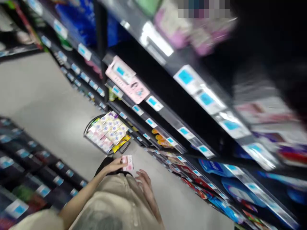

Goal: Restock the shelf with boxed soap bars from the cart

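Observation:
My left hand (114,165) grips a small pink and white box (128,162) by its left side, in front of my waist. To the right of the box is my right hand (143,177), holding nothing, its fingers apart and a little bent. A short gap lies between its fingertips and the box. Just beyond both hands stands a black-rimmed shopping basket (85,128), packed with rows of white and pale-coloured boxes (107,127). Some yellow packages (121,143) fill its near right side.
Tall dark shelves with blue and white price tags (185,77) run along the right. A pink sign (127,80) hangs on a shelf edge. Blue packs (212,167) and orange items (163,140) sit lower down. Another shelf unit (28,159) stands on the left, with grey floor (48,92) between.

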